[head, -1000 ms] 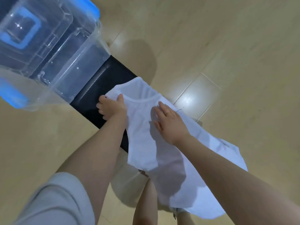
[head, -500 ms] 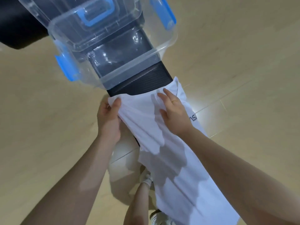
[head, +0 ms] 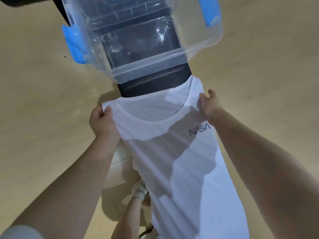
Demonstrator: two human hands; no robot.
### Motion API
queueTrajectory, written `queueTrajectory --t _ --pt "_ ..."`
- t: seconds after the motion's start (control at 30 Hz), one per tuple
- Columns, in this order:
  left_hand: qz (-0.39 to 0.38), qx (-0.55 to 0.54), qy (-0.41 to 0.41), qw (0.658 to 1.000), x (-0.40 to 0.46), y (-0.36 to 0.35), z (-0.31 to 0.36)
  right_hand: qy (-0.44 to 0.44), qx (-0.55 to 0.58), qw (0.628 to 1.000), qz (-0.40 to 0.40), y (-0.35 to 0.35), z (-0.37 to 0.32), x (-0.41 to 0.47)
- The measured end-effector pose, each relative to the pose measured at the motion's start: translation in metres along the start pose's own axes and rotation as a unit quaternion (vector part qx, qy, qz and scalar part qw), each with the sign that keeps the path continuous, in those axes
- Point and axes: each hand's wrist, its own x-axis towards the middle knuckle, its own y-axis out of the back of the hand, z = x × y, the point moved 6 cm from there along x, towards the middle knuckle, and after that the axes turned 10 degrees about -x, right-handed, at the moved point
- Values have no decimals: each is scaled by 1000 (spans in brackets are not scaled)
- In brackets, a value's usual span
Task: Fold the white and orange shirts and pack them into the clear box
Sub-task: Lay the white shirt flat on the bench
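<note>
A white shirt with a grey NASA logo hangs spread in front of me, collar up. My left hand pinches its left shoulder and my right hand grips its right shoulder. Beyond the collar stands the clear box with blue latches, open and with nothing inside, on a narrow black surface. The shirt's lower part drapes down past my legs. No orange shirt is in view.
Light wooden floor lies on both sides of the black surface. My leg and a white shoe show below, to the left of the hanging shirt. A dark object sits at the top left corner.
My hands moved apart to the shirt's two shoulders and the shirt is now spread flat with the logo showing. The view has shifted so the box sits straight ahead.
</note>
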Motion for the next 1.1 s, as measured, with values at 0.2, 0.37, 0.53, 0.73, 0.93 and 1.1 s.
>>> queueTrajectory --t 0.2,0.37,0.53,0.73,0.93,1.1 --pt "-74 63 0 995 -7 -23 -5 44 65 996 32 5 -23 3" --pt "-82 113 -35 990 -11 -38 8 87 77 983 143 32 -48 1" --pt "-34 245 -107 963 -15 -39 20 159 -203 953 160 25 -48 -8" --pt "-314 524 -423 669 -95 -66 -28 401 -356 837 107 -75 19 -99" --pt "-335 666 -408 526 -89 -61 -48 245 -404 873 122 -48 69 -89" --pt "-355 682 -328 549 -98 -62 -27 200 -332 920 58 -9 84 -128"
